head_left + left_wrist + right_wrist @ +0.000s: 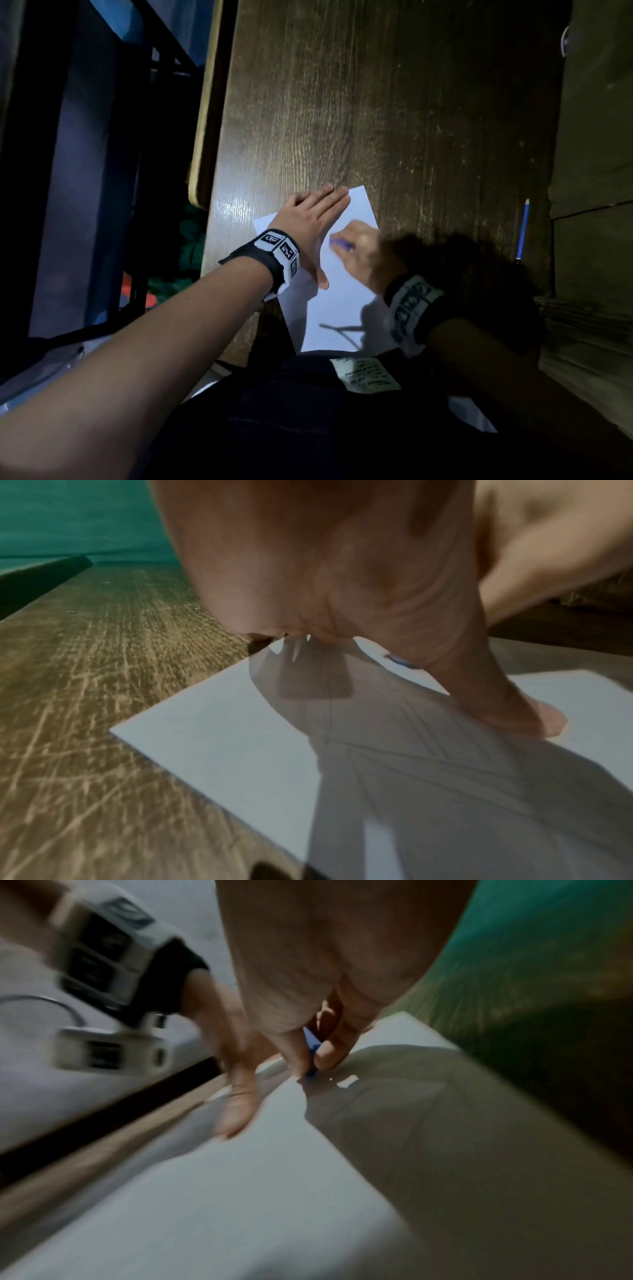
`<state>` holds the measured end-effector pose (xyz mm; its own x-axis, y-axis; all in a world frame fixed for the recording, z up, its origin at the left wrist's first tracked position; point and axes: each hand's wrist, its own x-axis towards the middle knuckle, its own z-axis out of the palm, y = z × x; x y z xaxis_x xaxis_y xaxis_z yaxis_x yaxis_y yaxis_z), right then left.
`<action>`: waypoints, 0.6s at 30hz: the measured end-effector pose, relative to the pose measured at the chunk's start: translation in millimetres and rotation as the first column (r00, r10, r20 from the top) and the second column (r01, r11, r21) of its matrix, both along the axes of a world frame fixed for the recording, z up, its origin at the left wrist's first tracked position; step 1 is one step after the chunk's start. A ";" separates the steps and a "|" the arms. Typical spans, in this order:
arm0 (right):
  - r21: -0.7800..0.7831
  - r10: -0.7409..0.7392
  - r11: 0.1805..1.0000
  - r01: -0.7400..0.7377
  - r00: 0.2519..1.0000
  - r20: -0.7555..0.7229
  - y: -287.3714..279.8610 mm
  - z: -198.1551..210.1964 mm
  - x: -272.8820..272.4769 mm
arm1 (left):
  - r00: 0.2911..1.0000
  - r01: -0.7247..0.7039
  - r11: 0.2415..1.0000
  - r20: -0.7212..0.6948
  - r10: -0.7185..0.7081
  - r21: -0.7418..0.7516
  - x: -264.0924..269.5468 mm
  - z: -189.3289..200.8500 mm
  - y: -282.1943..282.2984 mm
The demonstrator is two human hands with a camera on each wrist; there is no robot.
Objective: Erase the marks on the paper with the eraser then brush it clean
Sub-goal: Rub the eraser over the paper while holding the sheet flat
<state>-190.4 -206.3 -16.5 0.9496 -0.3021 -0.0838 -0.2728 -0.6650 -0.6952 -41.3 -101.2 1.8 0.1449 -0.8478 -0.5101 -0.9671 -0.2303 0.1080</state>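
A white sheet of paper lies on the dark wooden table near its front edge. My left hand lies flat on the sheet's upper left part, fingers straight, thumb pressed on the paper. My right hand pinches a small blue eraser and holds it against the sheet just right of the left hand. In the right wrist view the blue eraser shows between thumb and fingertips, touching the paper. Faint pencil lines cross the sheet in the left wrist view.
A blue pen lies on the table at the right, beside a pale wall or cabinet side. A dark metal frame stands beyond the table's left edge. A printed slip sits on the dark lap below the paper.
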 end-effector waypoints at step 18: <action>-0.008 -0.095 0.995 0.095 0.995 -0.031 21.6 -1.2 -10.2 | 1.000 0.000 1.000 0.008 0.000 0.008 -1.5 -0.5 0.2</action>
<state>-200.6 -184.8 -17.7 0.9137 -0.3911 -0.1103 -0.3560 -0.6398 -0.6811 -42.8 -101.0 1.2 0.1494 -0.8437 -0.5156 -0.9679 -0.2314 0.0981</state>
